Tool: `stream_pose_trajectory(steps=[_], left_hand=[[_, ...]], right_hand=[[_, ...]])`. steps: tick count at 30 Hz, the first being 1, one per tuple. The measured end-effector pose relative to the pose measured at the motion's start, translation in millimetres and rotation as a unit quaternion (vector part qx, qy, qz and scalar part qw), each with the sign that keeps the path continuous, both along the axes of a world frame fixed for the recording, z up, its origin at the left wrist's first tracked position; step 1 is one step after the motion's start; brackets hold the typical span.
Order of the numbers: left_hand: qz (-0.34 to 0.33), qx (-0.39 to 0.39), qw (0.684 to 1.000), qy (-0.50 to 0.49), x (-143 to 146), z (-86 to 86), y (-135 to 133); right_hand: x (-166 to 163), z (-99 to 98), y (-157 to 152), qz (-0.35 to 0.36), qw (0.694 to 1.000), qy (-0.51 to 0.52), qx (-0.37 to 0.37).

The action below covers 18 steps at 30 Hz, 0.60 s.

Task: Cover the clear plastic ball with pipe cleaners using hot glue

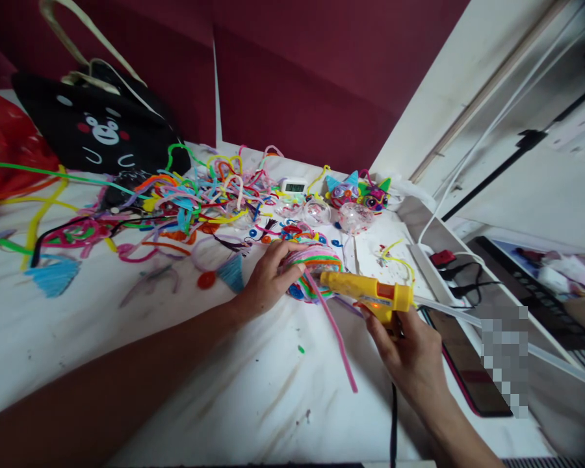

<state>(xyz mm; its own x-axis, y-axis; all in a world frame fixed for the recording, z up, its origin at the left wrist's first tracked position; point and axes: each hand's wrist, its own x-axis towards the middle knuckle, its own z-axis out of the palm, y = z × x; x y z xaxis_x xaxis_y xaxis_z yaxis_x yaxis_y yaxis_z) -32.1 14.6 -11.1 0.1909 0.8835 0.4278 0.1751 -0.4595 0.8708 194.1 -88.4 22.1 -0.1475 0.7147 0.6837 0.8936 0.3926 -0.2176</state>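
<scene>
Ball [322,253] sat mid-frame, left hand [268,276] grip partly curled on it, likely for steadiness; right hand [414,344] grip closed round glue gun [365,289], tip ballward.

The glue gun [365,286] is yellow with a glowing orange light. Bands of pink, green and orange stripe the pipe-cleaner ball [324,255]; the single pipe cleaner [338,335] against it is plain pink. Brownish streaks mark the white table [199,396]. Toward its far left corner, the black tote bag [49,123] bears a white animal muzzle and red cheeks.
</scene>
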Motion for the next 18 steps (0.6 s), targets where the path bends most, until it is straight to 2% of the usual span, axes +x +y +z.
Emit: stream_pose_trajectory(steps=[18], left_hand=[[-0.007,-0.012,1.0,-0.003,-1.0,-0.6,-0.5]], right_hand=[[1.3,-1.6,-4.2,-0.004,1.0,0.013,-0.006]])
